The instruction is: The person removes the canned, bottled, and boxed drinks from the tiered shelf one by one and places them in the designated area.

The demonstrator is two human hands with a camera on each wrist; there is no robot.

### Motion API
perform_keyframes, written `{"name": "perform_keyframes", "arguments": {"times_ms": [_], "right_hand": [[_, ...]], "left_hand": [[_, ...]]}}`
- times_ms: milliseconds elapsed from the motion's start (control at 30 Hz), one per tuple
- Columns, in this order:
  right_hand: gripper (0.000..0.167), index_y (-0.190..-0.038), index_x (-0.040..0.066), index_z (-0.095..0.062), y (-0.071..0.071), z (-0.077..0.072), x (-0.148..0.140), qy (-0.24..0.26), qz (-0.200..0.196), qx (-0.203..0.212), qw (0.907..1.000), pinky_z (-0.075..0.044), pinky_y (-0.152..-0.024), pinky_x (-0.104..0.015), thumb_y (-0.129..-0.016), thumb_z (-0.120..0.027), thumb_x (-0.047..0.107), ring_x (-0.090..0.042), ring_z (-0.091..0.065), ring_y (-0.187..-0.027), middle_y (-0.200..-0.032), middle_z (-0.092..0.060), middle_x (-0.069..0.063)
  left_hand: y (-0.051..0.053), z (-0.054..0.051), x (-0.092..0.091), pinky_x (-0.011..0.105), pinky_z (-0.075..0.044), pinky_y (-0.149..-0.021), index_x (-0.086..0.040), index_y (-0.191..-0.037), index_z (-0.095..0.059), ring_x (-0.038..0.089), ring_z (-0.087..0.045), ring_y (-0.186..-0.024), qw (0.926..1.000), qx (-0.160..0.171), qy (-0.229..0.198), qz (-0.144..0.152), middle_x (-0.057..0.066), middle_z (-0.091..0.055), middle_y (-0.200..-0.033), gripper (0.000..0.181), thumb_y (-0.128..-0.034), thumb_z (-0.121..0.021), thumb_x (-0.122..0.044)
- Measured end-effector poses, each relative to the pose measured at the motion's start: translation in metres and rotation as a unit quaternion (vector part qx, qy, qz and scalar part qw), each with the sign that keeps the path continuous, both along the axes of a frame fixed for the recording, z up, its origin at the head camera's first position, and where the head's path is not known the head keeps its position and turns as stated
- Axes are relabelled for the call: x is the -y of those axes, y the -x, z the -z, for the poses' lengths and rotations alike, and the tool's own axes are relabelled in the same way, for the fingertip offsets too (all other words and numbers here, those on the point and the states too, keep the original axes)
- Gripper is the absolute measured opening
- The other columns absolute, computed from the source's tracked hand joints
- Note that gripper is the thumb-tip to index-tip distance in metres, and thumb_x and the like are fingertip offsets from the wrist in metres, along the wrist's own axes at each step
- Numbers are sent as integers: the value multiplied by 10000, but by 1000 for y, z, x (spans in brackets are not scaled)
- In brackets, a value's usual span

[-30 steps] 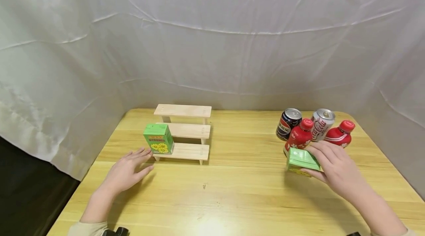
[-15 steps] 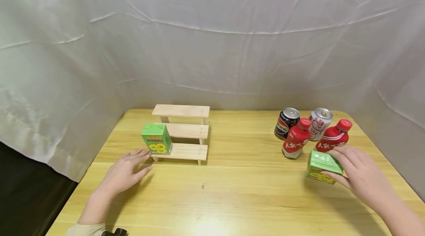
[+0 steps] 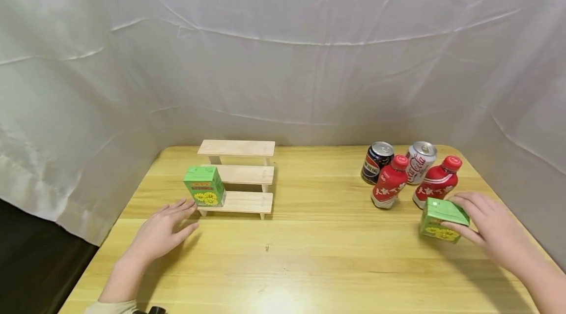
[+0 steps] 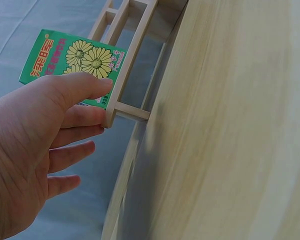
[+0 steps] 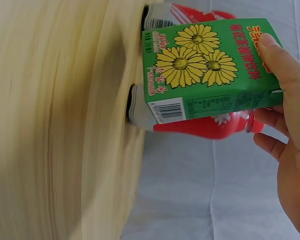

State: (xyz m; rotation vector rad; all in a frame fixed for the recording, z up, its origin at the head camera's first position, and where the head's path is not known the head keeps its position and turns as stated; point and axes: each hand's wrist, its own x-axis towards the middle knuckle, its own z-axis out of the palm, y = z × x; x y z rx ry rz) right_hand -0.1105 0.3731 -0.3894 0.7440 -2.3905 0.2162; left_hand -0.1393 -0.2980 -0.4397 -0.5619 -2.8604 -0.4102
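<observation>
My right hand (image 3: 497, 230) pinches a green drink carton (image 3: 443, 221) with yellow flowers between thumb and fingers. In the right wrist view the held carton (image 5: 205, 72) hangs a little off the tabletop, in front of two red bottles. My left hand (image 3: 161, 235) lies with relaxed, spread fingers at the left end of a three-step wooden stand (image 3: 247, 201). A second green drink carton (image 3: 205, 187) stands upright on the lowest step, at its left end. In the left wrist view the index fingertip (image 4: 100, 116) is by the step's corner; whether it touches, I cannot tell.
At the back right stand a dark Pepsi can (image 3: 377, 162), a silver Coca-Cola can (image 3: 421, 162), a red bottle (image 3: 390, 184) and another red bottle (image 3: 438, 184). A pale wooden table (image 3: 309, 255) bears everything. Grey cloth (image 3: 309, 68) hangs behind and at both sides.
The right hand has carried its carton rightward from in front of the left red bottle to in front of the right one. The left hand stays by the stand. The head view has shifted slightly.
</observation>
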Motion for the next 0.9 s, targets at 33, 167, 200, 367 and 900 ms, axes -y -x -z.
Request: {"name": "perform_keyframes", "arguments": {"times_ms": [33,167,200,367,900], "right_hand": [[630,-1073,4,-649,1,0,-3,29,2,71,10000,-281,-961,-118,-833,-609,585,-270,-527,-908,-1001,-636,-101],[571,-1074,25,-663,2,3,-12,95,114,366,9992,-182,-1007,-29,-615,-842,315,-257,-512,-931,-1014,-646,-92],[578,-1075,30,-666,2,4,-13,102,197,433,9988,-216,-997,-53,-586,-860,271,-256,-511,-942,-1021,-647,-91],[562,-1071,51,-667,2,8,-19,65,551,637,9964,-332,-834,-282,-592,-879,255,-248,-502,-953,-1031,-643,-86],[520,-1107,58,-676,10,8,-33,150,803,1114,9904,-344,-806,-380,-660,-867,243,-172,-443,-992,-1067,-656,-123]], "left_hand": [[0,0,0,615,-358,-1106,-39,-1275,-632,388,-519,-1304,10000,20,-1,-12,139,-579,-1381,489,-895,-686,-341],[0,0,1,617,-354,-1109,-37,-1276,-629,392,-516,-1306,10000,55,-1,-14,147,-577,-1382,491,-893,-688,-337],[0,0,1,617,-353,-1110,-37,-1276,-629,392,-517,-1305,10000,49,3,-17,148,-577,-1381,490,-892,-689,-336],[-1,-1,0,612,-357,-1109,-35,-1273,-632,391,-524,-1297,10000,39,28,-26,145,-586,-1371,487,-896,-684,-338],[-1,-3,-1,604,-360,-1110,-37,-1267,-640,387,-531,-1292,10000,39,22,-45,143,-599,-1359,479,-898,-682,-339]]}}
